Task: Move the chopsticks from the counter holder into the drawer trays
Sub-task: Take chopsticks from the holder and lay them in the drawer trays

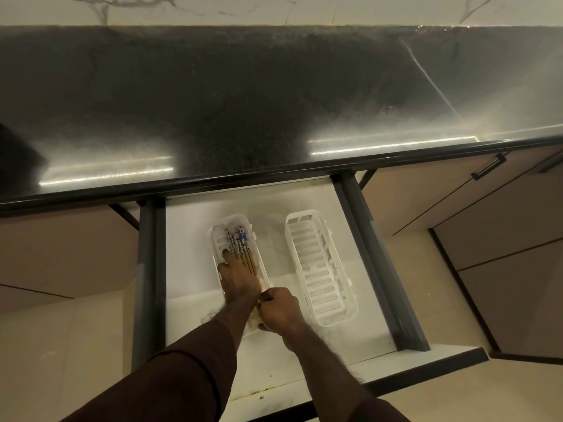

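A bundle of wooden chopsticks [240,240] with blue and white patterned tops lies lengthwise in the left white slotted tray [215,236] inside the open drawer [189,248]. My left hand [239,278] lies flat on the chopsticks with its fingers spread, pressing on their middle. My right hand [278,309] is closed into a fist at the tray's near end, around the thin ends of the chopsticks. The right white tray [320,278] holds nothing. No counter holder is in view.
The dark polished counter [243,102] overhangs the drawer's far end. Grey drawer sides [377,269] flank the white floor. Beige cabinet fronts with black handles [489,167] stand to the right, and tiled floor shows on both sides.
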